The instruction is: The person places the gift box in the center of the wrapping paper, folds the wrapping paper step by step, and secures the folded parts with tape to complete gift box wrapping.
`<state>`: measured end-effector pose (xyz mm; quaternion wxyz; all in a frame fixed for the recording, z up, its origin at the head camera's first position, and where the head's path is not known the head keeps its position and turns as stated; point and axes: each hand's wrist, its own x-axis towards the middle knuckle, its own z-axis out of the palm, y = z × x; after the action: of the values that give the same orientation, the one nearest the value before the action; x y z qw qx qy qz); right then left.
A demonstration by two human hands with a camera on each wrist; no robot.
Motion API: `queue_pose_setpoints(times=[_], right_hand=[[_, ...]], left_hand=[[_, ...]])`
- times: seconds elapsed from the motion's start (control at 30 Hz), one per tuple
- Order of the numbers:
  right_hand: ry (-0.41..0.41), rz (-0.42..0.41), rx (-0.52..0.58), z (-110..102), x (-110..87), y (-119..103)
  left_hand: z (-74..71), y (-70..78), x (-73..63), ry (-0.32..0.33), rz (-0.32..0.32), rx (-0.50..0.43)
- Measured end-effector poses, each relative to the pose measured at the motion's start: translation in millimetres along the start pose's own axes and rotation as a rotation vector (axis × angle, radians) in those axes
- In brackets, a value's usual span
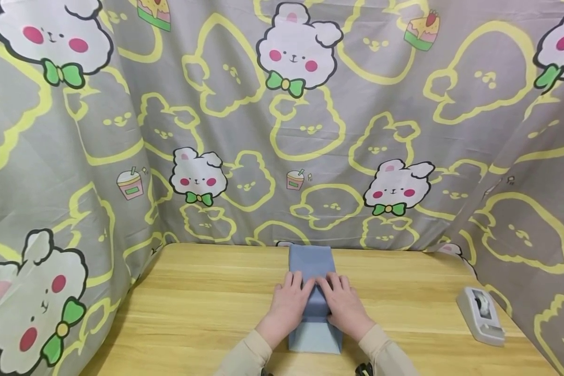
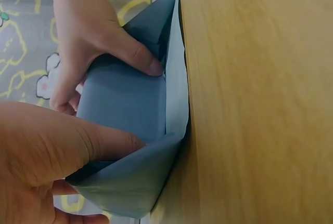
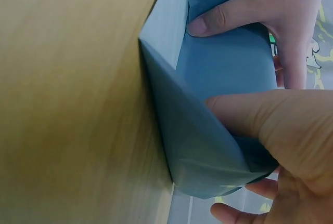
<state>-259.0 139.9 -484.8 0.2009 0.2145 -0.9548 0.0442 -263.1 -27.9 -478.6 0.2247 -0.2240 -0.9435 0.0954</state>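
A box-shaped bundle in blue paper (image 1: 310, 257) lies on the table, its near end open. From that end a pale inner flap (image 1: 316, 340) spreads toward me, and the side paper (image 2: 127, 187) stands out in slanted folds. My left hand (image 1: 286, 308) grips the left side of the bundle, its thumb tucked inside the fold and its fingers outside. Mirroring it, my right hand (image 1: 349, 309) holds the right side, with the thumb against the paper (image 3: 229, 63) at the end. Whatever lies inside the paper is hidden.
On the right of the wooden table (image 1: 207, 292) stands a grey tape dispenser (image 1: 481, 316) with a roll in it. A grey curtain (image 1: 244, 130) printed with rabbits hangs along the back and both sides. The bundle's far end reaches the table's back edge.
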Motion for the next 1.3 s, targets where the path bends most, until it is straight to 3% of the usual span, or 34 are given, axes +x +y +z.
queue_pose_setpoints(times=[0.17,0.3,0.47,0.7,0.83,1.0,1.07,1.17,1.3], right_hand=[[0.036,-0.022,-0.001,7.9,1.8,1.7],[0.033,-0.023,0.002,9.2,0.8,1.4],[0.012,-0.001,0.018,2.6,-0.5,-0.3],[0.001,-0.003,0.032,-0.5,-1.0,0.2],[0.003,-0.004,0.042,-0.6,-0.6,2.1],[-0.002,-0.003,0.054,-0.3,-1.4,2.0],[-0.005,-0.003,0.055,-0.4,-1.8,1.9],[-0.003,0.000,0.056,-0.7,-1.7,1.9],[0.001,0.002,0.057,-0.7,-0.9,2.3]], left_hand=[[1.0,-7.7,-1.5,-0.016,0.039,-0.061],[0.4,-20.9,-4.6,-0.090,0.083,-0.237],[0.2,-31.8,-5.1,-0.180,0.065,-0.429],[4.1,-29.0,-6.9,-0.176,0.042,-0.433],[1.4,-30.9,-6.4,-0.214,-0.028,-0.512],[-14.0,-38.4,-11.8,-0.323,-0.256,-0.620],[-21.3,-38.9,-15.1,-0.356,-0.301,-0.612],[-27.6,-36.1,-19.2,-0.389,-0.286,-0.593],[-26.7,-30.1,-21.7,-0.385,-0.247,-0.560]])
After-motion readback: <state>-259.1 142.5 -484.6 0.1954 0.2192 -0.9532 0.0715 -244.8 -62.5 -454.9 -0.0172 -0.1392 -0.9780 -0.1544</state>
